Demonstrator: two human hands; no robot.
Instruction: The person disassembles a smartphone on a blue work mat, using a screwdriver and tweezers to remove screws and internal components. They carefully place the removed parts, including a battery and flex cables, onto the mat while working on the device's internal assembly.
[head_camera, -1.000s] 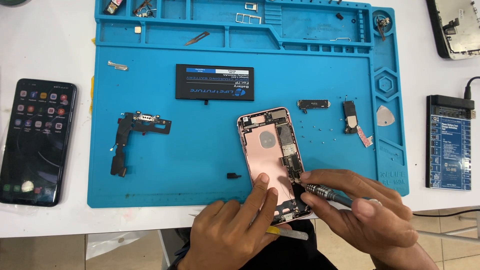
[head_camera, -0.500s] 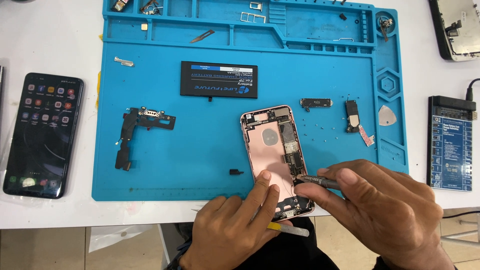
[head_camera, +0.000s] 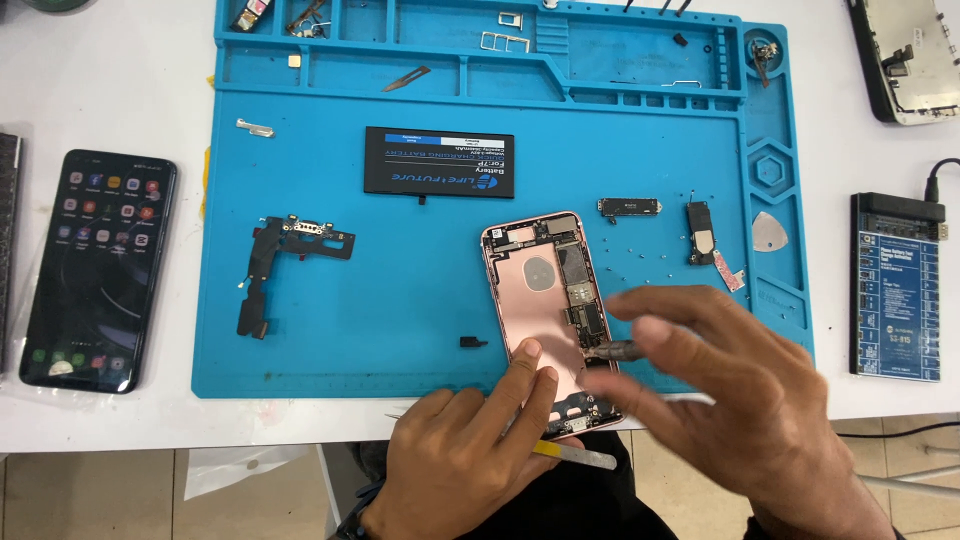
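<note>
1. Opened rose-gold phone shell (head_camera: 545, 310) lies on the blue work mat (head_camera: 330, 340), at the mat's near edge, right of centre; its long axis runs away from the person, tilted slightly left at the far end; the near end overhangs the mat edge toward the body.
2. Left hand (head_camera: 465, 455) comes in from below; fingers spread flat, fingertips pressed on the shell's lower left part, pinning it down; a yellow-handled tool (head_camera: 575, 456) lies under or beside this hand, hold unclear.
3. Right hand (head_camera: 720, 390) sits just right of the shell, motion-blurred; fingers curled, seemingly pinching a thin dark screwdriver (head_camera: 612, 350) whose tip points left at the board on the shell's right side; grip hard to confirm in the blur.
4. Key relation: the shell lies ahead of and between both hands; the left is on it, the right is beside it with the tool tip at its right edge.
5. Around: black battery (head_camera: 438, 162) further up the mat; flex cable assembly (head_camera: 280, 260) to the left; small loose parts to the right; dark smartphone (head_camera: 98, 270) on the white counter (head_camera: 120, 90) left of the mat; blue test board (head_camera: 895, 290) on the right.
</note>
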